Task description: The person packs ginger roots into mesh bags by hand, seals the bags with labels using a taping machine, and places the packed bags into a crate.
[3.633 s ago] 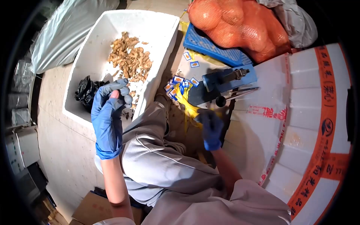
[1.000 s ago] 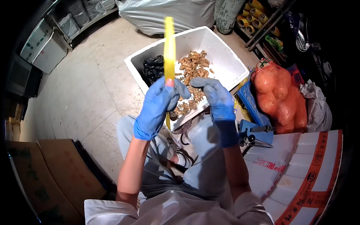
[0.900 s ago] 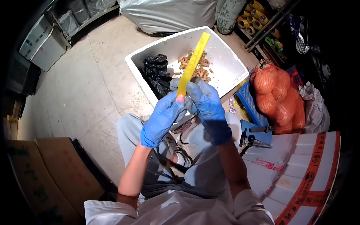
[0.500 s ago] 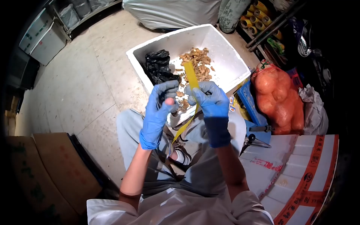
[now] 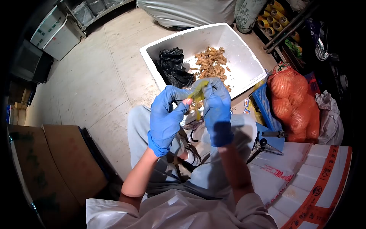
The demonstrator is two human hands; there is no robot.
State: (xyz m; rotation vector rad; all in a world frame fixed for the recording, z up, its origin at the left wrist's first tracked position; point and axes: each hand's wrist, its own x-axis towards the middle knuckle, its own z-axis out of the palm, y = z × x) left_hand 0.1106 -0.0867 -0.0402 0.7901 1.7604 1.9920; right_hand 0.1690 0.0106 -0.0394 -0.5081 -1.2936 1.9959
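A thin yellow strip (image 5: 198, 91), bent between my fingers, is held in front of me at the near edge of a white foam box (image 5: 244, 57). My left hand (image 5: 166, 116), in a blue glove with a bare thumb tip, pinches the strip from the left. Gloved in blue too, my right hand (image 5: 217, 108) grips it from the right, and a loose end hangs below. Inside the box lie pieces of ginger (image 5: 211, 65) and a crumpled black plastic bag (image 5: 174, 66).
To the right stand a red mesh sack (image 5: 293, 103) of round produce, a blue crate (image 5: 264, 107) and a taped white foam box (image 5: 301, 179). Cardboard boxes (image 5: 72, 156) are at lower left. A covered object (image 5: 187, 13) stands behind the foam box.
My hands have come together around the yellow strip. Earlier it stood up straight from my right hand, with my left hand apart; now it is bent between both. The view has shifted slightly.
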